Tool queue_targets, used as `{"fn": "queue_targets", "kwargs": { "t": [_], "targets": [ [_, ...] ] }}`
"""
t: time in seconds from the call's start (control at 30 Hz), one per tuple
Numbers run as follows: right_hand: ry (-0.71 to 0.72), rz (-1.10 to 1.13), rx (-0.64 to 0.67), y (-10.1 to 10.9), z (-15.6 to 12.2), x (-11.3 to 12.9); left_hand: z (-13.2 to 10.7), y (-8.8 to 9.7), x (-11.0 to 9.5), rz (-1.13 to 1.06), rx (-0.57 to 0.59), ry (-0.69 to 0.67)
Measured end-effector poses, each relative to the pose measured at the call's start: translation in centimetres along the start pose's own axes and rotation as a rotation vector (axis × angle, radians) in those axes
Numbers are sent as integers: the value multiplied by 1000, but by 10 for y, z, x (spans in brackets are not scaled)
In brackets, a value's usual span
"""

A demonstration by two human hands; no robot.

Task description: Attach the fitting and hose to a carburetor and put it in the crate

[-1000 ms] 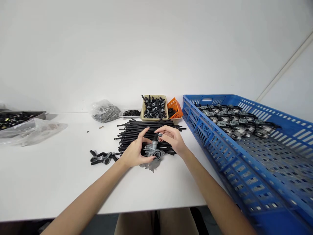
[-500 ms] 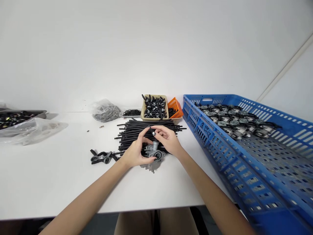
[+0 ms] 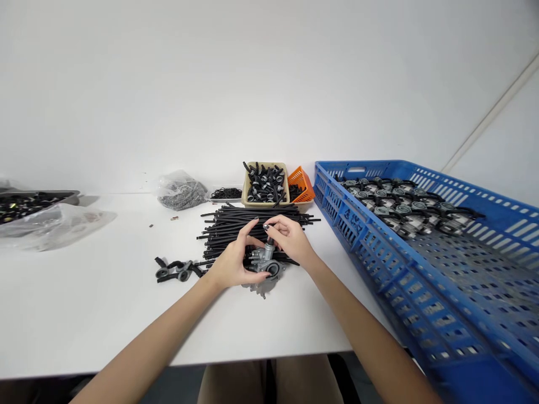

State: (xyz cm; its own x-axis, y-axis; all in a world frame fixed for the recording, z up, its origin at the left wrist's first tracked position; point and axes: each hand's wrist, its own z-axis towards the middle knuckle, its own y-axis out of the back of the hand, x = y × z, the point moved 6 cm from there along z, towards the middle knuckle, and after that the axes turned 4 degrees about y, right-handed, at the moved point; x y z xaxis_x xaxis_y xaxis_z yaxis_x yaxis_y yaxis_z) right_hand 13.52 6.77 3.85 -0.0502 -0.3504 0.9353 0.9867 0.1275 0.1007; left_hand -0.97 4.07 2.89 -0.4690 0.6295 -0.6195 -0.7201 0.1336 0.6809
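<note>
Head view, counts: one grey metal carburetor (image 3: 264, 268) in hand; one pile of black tubes (image 3: 248, 224), too many to count; one beige bin (image 3: 265, 184); one orange basket (image 3: 301, 183); one blue crate (image 3: 379, 264); two plastic bags, one clear bag (image 3: 50, 224) at 9 o'clock and one grey bag (image 3: 181, 191) at 11 o'clock.
Loose parts: a small cluster of black fittings (image 3: 177, 270) lies on the desk (image 3: 84, 303), just left of the left hand; the number is not clear.
Crate contents: several rows of finished carburetors at its far end, too small to count.
Left hand (image 3: 231, 261): its fingers are curled round the carburetor from 9 o'clock, holding it just above the desk at the near edge of the tube pile.
Right hand (image 3: 290, 238): its fingers are pinched narrow on the top of the carburetor, at 1 o'clock of it; what they pinch is too small to tell.
Carburetor place: between both hands, touching both, centre of the desk, with the bin at 12 o'clock and the crate at 3 o'clock.
</note>
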Motion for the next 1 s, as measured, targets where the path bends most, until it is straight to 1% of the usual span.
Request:
{"fn": "queue_targets", "kwargs": {
  "t": [0.13,0.23,0.3,0.37,0.5,0.57,0.7,0.83,1.0],
  "targets": [
    [-6,-71,-76,12,2,-2,0,1,2,6,0,6],
    [53,-195,-144,19,0,4,0,1,4,1,0,20],
    [106,-241,-164,20,-3,10,1,0,6,-5,4,27],
    [156,-220,-137,16,-6,17,1,0,7,-6,7,35],
    [198,-87,36,1,-11,22,0,0,7,-17,-1,40],
    [200,-53,76,-3,-12,21,0,0,6,-27,-5,35],
    [198,-27,60,-4,-12,19,-1,1,4,-14,-12,14],
    [184,46,30,-2,-10,19,-1,1,0,21,3,-48],
    [189,-32,25,-4,-10,19,-1,2,-5,60,0,-85]
  ]
}}
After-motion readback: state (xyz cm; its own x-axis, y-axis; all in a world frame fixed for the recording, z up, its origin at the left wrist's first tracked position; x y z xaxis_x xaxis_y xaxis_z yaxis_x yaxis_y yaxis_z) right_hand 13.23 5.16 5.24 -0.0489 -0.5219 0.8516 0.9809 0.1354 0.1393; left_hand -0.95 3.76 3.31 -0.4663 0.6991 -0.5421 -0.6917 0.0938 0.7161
